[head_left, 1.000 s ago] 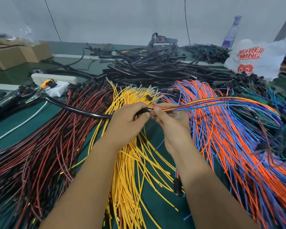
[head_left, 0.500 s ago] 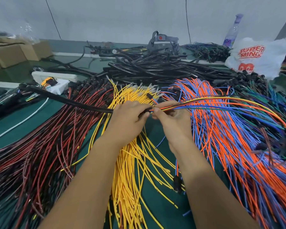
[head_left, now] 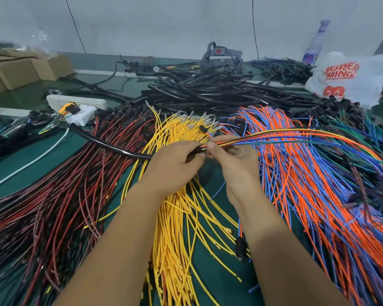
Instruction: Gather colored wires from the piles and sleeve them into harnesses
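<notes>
Head view: left hand [head_left: 175,166] grips black sleeve [head_left: 111,145] mouth above yellow pile [head_left: 177,217]; right hand [head_left: 234,160] pinches mixed wire bundle [head_left: 296,138] at mouth. Keep tips flush, feed short strokes, avoid snagging.

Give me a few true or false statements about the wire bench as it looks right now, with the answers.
1. The left hand grips a black sleeve. True.
2. The yellow wire pile lies right of the orange and blue pile. False: it lies left of it.
3. The right hand pinches a multicolored wire bundle. True.
4. The white plastic bag sits at the near left. False: it sits far right.
</notes>
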### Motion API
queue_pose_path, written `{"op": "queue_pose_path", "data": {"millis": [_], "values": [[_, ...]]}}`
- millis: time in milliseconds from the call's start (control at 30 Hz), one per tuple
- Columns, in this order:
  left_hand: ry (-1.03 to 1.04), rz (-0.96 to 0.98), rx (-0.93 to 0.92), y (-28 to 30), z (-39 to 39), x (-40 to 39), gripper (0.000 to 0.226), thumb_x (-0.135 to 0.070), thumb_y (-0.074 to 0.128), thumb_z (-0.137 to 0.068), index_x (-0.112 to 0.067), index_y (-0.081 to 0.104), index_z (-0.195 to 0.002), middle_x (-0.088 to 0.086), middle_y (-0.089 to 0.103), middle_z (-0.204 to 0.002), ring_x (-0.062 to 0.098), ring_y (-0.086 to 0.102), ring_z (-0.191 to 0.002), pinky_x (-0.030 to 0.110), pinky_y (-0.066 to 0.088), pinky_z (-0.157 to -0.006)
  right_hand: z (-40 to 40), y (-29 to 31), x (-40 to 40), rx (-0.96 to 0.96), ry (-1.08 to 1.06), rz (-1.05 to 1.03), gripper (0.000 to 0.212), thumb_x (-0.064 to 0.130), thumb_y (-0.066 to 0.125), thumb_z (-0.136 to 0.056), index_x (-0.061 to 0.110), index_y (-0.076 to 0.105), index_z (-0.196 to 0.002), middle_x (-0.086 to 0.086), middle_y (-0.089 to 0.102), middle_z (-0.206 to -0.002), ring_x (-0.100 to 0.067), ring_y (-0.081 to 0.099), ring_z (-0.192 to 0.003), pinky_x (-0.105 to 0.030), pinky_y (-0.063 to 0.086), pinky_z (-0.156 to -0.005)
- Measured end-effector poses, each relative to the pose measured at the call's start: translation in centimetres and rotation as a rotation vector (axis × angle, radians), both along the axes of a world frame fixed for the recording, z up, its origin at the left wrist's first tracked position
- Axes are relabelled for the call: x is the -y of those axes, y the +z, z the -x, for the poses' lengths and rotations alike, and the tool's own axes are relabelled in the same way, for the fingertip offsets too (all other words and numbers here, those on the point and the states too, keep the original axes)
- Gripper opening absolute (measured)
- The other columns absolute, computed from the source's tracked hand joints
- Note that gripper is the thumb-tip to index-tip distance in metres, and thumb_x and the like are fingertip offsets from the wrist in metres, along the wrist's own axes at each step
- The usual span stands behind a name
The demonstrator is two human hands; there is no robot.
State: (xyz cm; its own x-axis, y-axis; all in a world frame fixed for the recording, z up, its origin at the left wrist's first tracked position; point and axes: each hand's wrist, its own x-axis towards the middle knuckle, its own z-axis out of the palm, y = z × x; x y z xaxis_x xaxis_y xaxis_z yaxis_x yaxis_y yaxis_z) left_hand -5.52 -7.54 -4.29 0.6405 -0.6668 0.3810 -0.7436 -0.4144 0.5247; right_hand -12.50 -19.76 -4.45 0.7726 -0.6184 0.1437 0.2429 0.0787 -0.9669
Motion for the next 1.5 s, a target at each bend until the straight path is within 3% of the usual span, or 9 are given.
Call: {"op": "queue_pose_path", "data": {"millis": [133,233,333,567,900,1067,1233,1400,1500], "values": [[0.032,-0.021,0.073,-0.3,-0.2,0.4,0.022,-0.029,0.042,-0.1,-0.024,0.057,-0.114,-0.007,0.055,-0.099,0.012,0.048,-0.093,0.032,0.039,-0.074,-0.1,-0.4,0.0,-0.035,-0.025,0.027,0.013,0.004,0.075,-0.079,0.003,0.072,-0.092,-0.013,0.074,-0.085,-0.024,0.072,-0.084,-0.038,0.057,-0.087],[0.059,-0.083,0.168,-0.5,-0.5,0.4,0.024,-0.025,0.04,-0.102,-0.02,0.053,-0.12,-0.001,0.052,-0.1,0.019,0.045,-0.096,0.04,0.039,-0.08,-0.2,-0.4,-0.3,-0.069,-0.029,0.015,0.042,0.025,0.082,-0.067,0.004,0.069,-0.101,-0.023,0.068,-0.104,-0.034,0.067,-0.1,-0.048,0.05,-0.097],[0.093,-0.152,0.253,-0.6,-0.7,0.4,0.023,-0.023,0.04,-0.101,-0.019,0.052,-0.121,-0.002,0.046,-0.096,0.022,0.044,-0.095,0.04,0.038,-0.078,0.0,-0.3,-0.3,-0.12,0.02,0.006,0.037,0.048,0.073,-0.064,0.015,0.074,-0.08,-0.01,0.075,-0.088,-0.027,0.07,-0.097,-0.046,0.048,-0.099],[0.089,-0.142,0.22,-0.5,-0.3,0.7,0.031,-0.028,0.042,-0.099,-0.021,0.049,-0.129,0.0,0.053,-0.114,0.022,0.044,-0.108,0.038,0.035,-0.087,-0.3,-0.3,-0.1,0.065,-0.051,-0.117,0.002,0.001,0.066,-0.088,0.002,0.066,-0.088,-0.007,0.072,-0.071,-0.018,0.071,-0.064,-0.025,0.058,-0.065],[0.007,-0.025,0.166,-0.1,-0.1,0.0,0.019,-0.029,0.049,-0.097,-0.024,0.061,-0.111,-0.003,0.06,-0.09,0.018,0.052,-0.089,0.039,0.043,-0.075,-0.4,-0.4,0.3,0.032,-0.082,-0.036,0.005,0.004,0.067,-0.088,0.001,0.068,-0.092,-0.011,0.071,-0.079,-0.016,0.07,-0.066,-0.024,0.057,-0.064],[-0.024,0.0,0.137,0.1,0.3,0.0,0.012,-0.034,0.056,-0.092,-0.027,0.063,-0.1,-0.009,0.059,-0.081,0.012,0.051,-0.08,0.036,0.045,-0.068,-0.1,-0.4,0.5,0.005,-0.084,-0.009,0.004,0.007,0.069,-0.088,0.007,0.069,-0.084,0.0,0.071,-0.065,-0.014,0.07,-0.063,-0.029,0.059,-0.07],[0.034,0.035,0.059,0.1,0.5,-0.1,0.011,-0.041,0.054,-0.092,-0.033,0.061,-0.089,-0.011,0.058,-0.068,0.002,0.051,-0.064,0.026,0.03,-0.05,-0.1,-0.4,0.3,-0.031,-0.07,0.006,0.008,0.01,0.072,-0.085,0.014,0.07,-0.079,-0.003,0.071,-0.071,-0.018,0.069,-0.069,-0.031,0.059,-0.072],[0.05,0.088,0.01,-0.1,0.1,0.1,0.012,-0.036,0.055,-0.093,-0.029,0.061,-0.086,-0.009,0.054,-0.071,0.007,0.048,-0.066,0.029,0.033,-0.056,-0.1,-0.3,-0.1,0.013,-0.039,-0.02,0.016,0.008,0.07,-0.086,-0.001,0.067,-0.098,-0.011,0.07,-0.084,-0.018,0.068,-0.073,-0.031,0.057,-0.076],[0.073,0.069,0.037,-0.2,-0.1,0.2,0.015,-0.037,0.056,-0.093,-0.025,0.062,-0.088,-0.009,0.052,-0.075,0.009,0.047,-0.07,0.031,0.034,-0.059,0.0,0.0,-0.2,0.083,0.002,-0.074,0.015,0.01,0.061,-0.093,-0.003,0.067,-0.089,-0.01,0.069,-0.079,-0.017,0.066,-0.068,-0.026,0.056,-0.068]]}}
